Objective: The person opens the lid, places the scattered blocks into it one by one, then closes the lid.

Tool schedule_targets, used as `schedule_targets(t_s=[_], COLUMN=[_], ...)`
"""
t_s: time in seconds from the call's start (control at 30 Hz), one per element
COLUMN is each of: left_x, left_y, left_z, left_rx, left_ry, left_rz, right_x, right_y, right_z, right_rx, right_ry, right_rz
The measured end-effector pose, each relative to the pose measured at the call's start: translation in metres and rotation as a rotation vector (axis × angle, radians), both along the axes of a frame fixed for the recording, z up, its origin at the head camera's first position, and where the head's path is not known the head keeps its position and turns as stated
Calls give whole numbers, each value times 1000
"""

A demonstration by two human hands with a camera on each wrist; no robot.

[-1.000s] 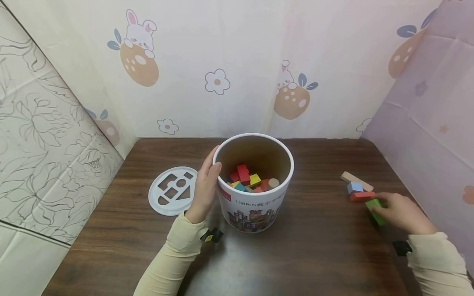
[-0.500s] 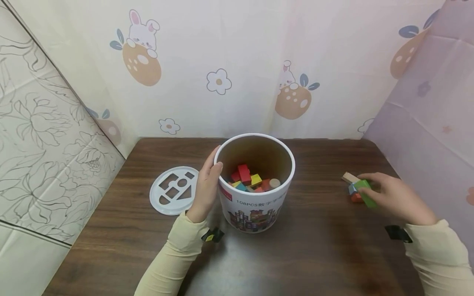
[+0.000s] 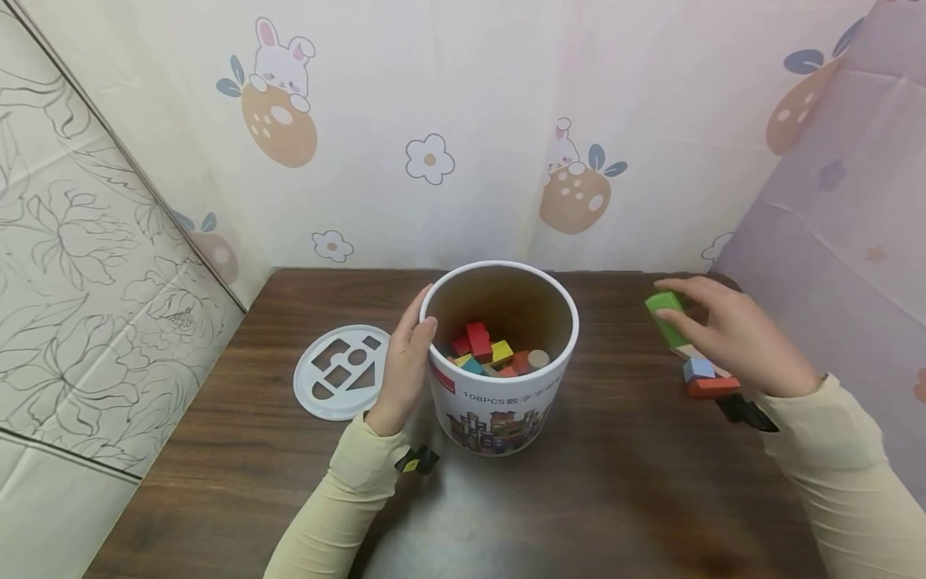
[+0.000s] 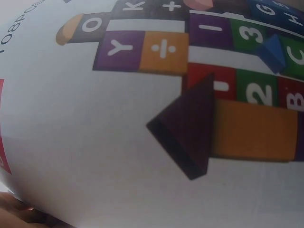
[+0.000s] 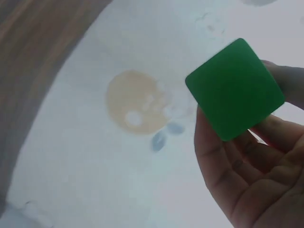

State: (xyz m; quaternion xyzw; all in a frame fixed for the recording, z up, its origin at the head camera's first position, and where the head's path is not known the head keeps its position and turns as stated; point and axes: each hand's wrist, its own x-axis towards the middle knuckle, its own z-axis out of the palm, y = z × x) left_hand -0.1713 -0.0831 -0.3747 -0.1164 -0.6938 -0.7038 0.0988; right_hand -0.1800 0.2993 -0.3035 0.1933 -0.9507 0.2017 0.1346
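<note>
My left hand [image 3: 407,362] grips the left side of a white paper bucket [image 3: 499,410], thumb at the rim. Inside the bucket lie several coloured wooden blocks, among them a red block [image 3: 478,341] and a yellow block [image 3: 501,351]. The bucket's printed wall [image 4: 95,137] fills the left wrist view. My right hand [image 3: 738,334] pinches a green block [image 3: 664,314] between thumb and fingers, raised over the table's right side. In the right wrist view the green block [image 5: 235,90] shows a square end. Below that hand lie a light blue block [image 3: 698,369] and a red-orange block [image 3: 712,388].
A white lid [image 3: 340,372] with cut-out shapes lies left of the bucket. A plain wooden block [image 3: 687,351] lies partly hidden behind the right hand. The dark wooden table [image 3: 615,482] meets a patterned curtain [image 3: 492,161] at the back.
My right hand has picked the green block up from the table's right side and carried it up, back and to the left. The left hand keeps its hold on the bucket.
</note>
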Motion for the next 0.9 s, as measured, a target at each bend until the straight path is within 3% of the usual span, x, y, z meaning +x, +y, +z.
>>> schedule_targets(t_s=[0.2, 0.6, 0.73, 0.9], left_x=[0, -1, -1, -1], left_y=[0, 1, 1, 0], left_z=[1, 2, 1, 2], left_rx=[-3, -5, -10, -9], left_ry=[3, -3, -6, -8], left_rz=[-1, -4, -2, 2], right_x=[-10, -19, -24, -30], right_y=[-32, -99, -117, -137], right_z=[20, 55, 58, 56], right_rx=[2, 79, 111, 142], right_ry=[95, 149, 145, 73], right_rz=[138, 348, 417, 441])
